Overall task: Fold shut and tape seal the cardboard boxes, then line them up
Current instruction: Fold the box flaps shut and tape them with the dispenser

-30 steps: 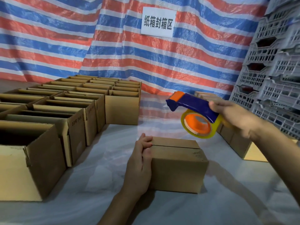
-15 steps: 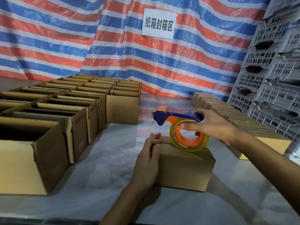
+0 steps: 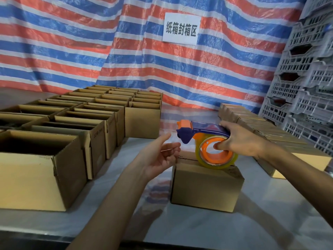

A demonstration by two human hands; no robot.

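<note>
Head view: we've got our right hand (image 3: 241, 141) gripping the tape dispenser (image 3: 205, 128), its roll sitting on top of the folded-shut box (image 3: 205, 186) just right of frame centre. Our left hand (image 3: 158, 156) is loose and open, palm up, just left of that box, with open boxes (image 3: 97, 139) filling the left side.

The pale, glossy tabletop (image 3: 198, 230) fills the lower frame. Open boxes (image 3: 98, 136) stand in tight rows at left. One shut box (image 3: 205, 188) sits alone at centre. A row of shut boxes (image 3: 252, 123) runs along the right.
</note>
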